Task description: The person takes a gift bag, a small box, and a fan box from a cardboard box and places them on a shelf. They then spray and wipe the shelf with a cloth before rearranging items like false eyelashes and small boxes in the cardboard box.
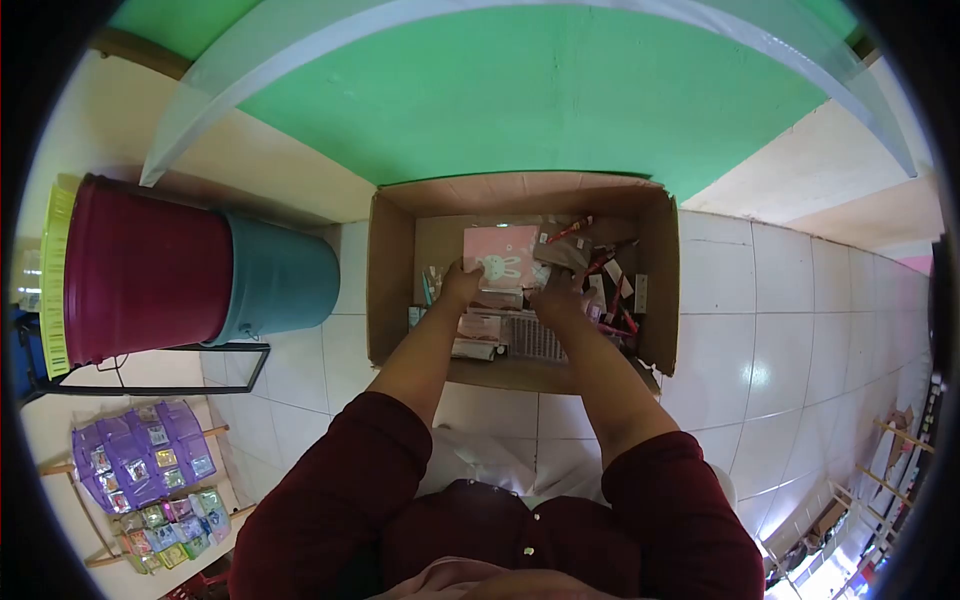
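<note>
An open cardboard box (390,270) stands on the tiled floor in front of me, filled with several small packaged items. Both my arms, in dark red sleeves, reach down into it. My left hand (459,286) grips the left edge of a pink packet (500,258) printed with a white rabbit. My right hand (556,292) is at the packet's right side, fingers curled around its edge and next to a brownish wrapped item (563,252). Red and white small packs (612,290) lie to the right of my hands.
Stacked buckets, maroon (140,270) over teal (285,280), lie on a black metal stand at left. A rack of purple and green sachet strips (150,470) hangs at lower left. Green wall (520,100) rises behind the box. White tiles (790,320) stretch right.
</note>
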